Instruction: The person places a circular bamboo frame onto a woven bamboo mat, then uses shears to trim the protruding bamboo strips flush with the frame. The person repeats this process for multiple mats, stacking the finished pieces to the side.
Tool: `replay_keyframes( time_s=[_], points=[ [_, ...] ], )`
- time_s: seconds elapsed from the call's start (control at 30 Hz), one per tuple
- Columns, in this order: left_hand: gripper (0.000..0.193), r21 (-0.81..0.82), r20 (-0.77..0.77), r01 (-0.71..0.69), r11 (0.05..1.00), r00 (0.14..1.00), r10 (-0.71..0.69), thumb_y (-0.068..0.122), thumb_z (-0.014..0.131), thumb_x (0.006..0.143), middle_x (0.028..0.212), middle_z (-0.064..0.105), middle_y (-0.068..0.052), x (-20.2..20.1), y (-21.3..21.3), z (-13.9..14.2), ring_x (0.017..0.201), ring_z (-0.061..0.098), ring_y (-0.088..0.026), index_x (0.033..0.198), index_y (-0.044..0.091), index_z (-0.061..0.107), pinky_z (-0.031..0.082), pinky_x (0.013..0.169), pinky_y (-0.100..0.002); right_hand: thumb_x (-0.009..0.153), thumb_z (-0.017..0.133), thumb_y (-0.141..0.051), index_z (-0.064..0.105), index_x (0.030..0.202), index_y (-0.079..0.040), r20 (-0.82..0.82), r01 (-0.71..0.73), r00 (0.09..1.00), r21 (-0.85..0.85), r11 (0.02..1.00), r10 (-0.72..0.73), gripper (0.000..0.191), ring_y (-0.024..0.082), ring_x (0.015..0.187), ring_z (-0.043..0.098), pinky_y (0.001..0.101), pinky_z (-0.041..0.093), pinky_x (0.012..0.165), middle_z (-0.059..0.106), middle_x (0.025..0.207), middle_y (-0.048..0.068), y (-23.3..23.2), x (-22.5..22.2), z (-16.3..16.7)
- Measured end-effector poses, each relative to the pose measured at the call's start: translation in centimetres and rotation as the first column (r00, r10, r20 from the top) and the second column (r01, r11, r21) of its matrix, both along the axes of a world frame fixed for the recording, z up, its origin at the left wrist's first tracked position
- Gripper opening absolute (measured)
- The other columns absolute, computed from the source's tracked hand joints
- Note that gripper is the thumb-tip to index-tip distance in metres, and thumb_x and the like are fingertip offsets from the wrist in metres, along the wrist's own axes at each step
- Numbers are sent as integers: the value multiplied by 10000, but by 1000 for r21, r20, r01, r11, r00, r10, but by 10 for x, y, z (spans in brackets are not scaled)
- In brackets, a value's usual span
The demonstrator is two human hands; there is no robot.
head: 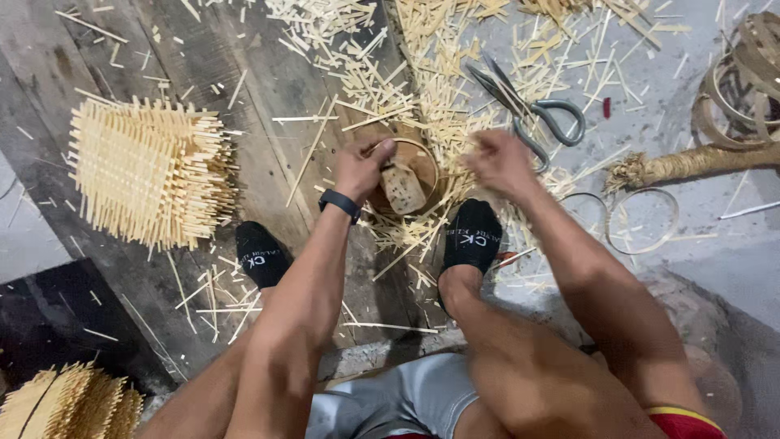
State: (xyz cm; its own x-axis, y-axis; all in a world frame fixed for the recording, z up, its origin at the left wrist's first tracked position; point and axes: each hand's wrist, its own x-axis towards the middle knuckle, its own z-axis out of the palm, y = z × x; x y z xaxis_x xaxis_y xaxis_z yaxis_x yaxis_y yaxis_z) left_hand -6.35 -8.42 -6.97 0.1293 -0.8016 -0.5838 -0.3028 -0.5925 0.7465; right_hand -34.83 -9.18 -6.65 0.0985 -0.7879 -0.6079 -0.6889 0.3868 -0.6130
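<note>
I see my left hand (361, 169) clenched on the rim of a thin bamboo hoop (426, 156) that stands over a round wooden block (404, 189) on the floor between my two black-socked feet. The thumb and fingers pinch the hoop's left edge. A dark band (340, 203) sits on that wrist. My right hand (501, 162) hovers just right of the hoop, fingers curled in; it is blurred, and I cannot tell whether it grips a sliver or nothing.

Bamboo sticks (422, 97) litter the planks all around the block. Grey-handled shears (532, 114) lie just beyond the right hand, blades pointing away. Two loose hoops (642, 219) lie to the right, near a bound fibre bundle (691, 162). A bristling stack of sticks (146, 175) stands well to the left, and another (69, 402) shows at the lower left corner.
</note>
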Motion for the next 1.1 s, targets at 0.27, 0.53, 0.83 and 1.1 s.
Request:
replay_keyframes(
  time_s=[0.27,0.53,0.83,1.1],
  points=[
    [311,-78,-19,1,997,1000,-2,278,791,863,992,817,-93,-21,1,10,880,764,-174,1093,68,799,592,817,-324,890,804,-170,796,907,-27,333,128,929,126,984,-163,145,129,628,636,274,503,549,748,771,79,3,47,-6],
    [455,275,-405,-323,906,815,413,258,702,1058,1332,683,-132,10,10,-1,1186,665,-160,1400,-37,654,465,1046,-346,952,661,-118,689,965,31,458,149,752,581,800,-473,152,179,683,734,322,661,657,727,830,96,19,31,-16],
    [148,503,-476,-411,760,603,640,90,528,1004,1086,707,-152,-7,91,-18,915,727,-282,1104,3,595,648,727,-442,936,708,-85,631,859,25,324,313,801,491,813,-503,154,248,678,735,371,656,585,706,825,152,36,53,-22],
    [226,435,-372,-455,777,696,615,145,587,1006,946,744,-120,-8,82,-6,705,739,-233,1117,-38,659,651,619,-383,922,721,-116,630,803,34,342,359,792,408,839,-505,212,237,663,759,363,629,577,704,768,128,41,63,-8]
  ],
)
